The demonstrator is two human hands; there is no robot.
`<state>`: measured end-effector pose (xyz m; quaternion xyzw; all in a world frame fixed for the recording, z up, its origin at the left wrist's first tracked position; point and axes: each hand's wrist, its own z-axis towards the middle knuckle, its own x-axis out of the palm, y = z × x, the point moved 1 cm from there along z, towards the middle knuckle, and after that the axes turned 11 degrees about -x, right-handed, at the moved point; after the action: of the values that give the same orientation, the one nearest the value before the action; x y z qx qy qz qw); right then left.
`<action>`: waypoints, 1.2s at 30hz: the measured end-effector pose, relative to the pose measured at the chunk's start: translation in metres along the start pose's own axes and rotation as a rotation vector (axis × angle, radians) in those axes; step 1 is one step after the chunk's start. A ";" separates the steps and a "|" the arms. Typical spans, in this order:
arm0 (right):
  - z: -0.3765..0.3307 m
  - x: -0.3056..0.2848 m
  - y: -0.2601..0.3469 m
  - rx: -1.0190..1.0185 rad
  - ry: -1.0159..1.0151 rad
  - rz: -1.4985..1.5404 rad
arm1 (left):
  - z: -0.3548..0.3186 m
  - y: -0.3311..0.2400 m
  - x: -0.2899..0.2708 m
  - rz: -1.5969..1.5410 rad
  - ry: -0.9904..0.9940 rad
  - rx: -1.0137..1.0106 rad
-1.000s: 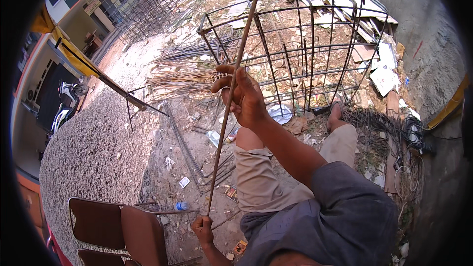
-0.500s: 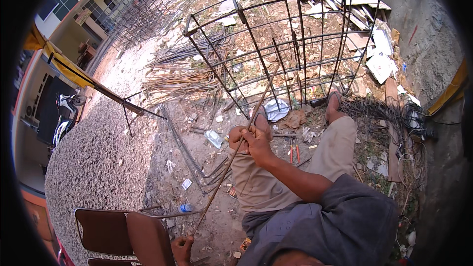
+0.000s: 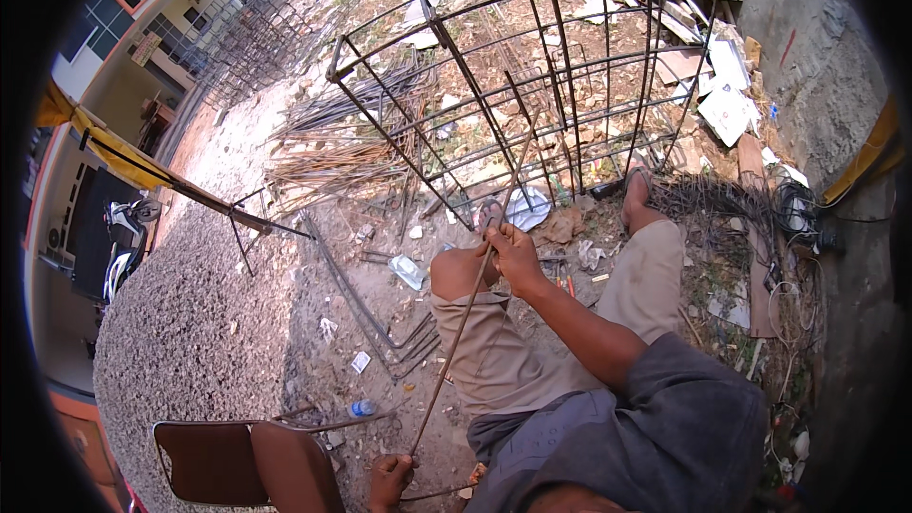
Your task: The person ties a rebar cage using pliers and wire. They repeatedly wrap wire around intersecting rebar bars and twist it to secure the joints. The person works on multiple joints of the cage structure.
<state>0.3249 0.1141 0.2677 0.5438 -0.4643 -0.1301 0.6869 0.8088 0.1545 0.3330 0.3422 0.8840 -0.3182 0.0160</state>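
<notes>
Left hand (image 3: 391, 475): lowest in view, beside the brown chair; its fingers are wrapped tight around the near end of the long thin rusty steel rod (image 3: 465, 309).
Brown chair (image 3: 249, 461): a brown seat with a metal frame, just left of the left hand, standing on the dirt.
Small plastic bottle (image 3: 360, 408): lies on the ground just beyond the chair.
Rod: runs slanting up from the left hand, across the person's knee in khaki trousers (image 3: 494, 351), through the right hand, with its far tip against the bars of the cage.
Right hand (image 3: 515, 255): above the knee, clenched on the rod's middle stretch; the two hands sit well apart along the one bar.
Bent rebar pieces (image 3: 366, 313): dark angled bars on the dirt left of the knee.
Rusty square rebar cage (image 3: 532, 85): large open frame of dark bars lying tilted beyond the feet, on rubble.
Tangle of thin dark wire (image 3: 717, 204): heaped right of the far foot.
Gravel patch (image 3: 190, 304): grey, far left, running toward the buildings.
Step in hand: by my reading, feeding or lining up the rod with the cage.
Next move: probably needs both hands steering the tip between the bars without catching on them.
</notes>
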 end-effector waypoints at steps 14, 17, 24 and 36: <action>0.168 -0.055 0.037 -0.146 -0.104 -0.473 | -0.038 -0.161 0.142 -0.037 0.347 0.166; 0.167 -0.058 0.041 -0.233 -0.085 -0.542 | -0.060 -0.188 0.142 -0.049 0.429 0.110; 0.115 -0.045 0.034 -0.199 -0.070 -0.414 | -0.080 -0.167 0.116 0.151 0.501 0.106; -0.054 0.002 0.008 -0.122 0.003 -0.186 | -0.073 -0.039 0.007 0.338 0.550 -0.173</action>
<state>0.3657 0.1489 0.2767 0.5418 -0.4022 -0.2205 0.7043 0.7936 0.1787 0.4112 0.5543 0.8098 -0.1305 -0.1415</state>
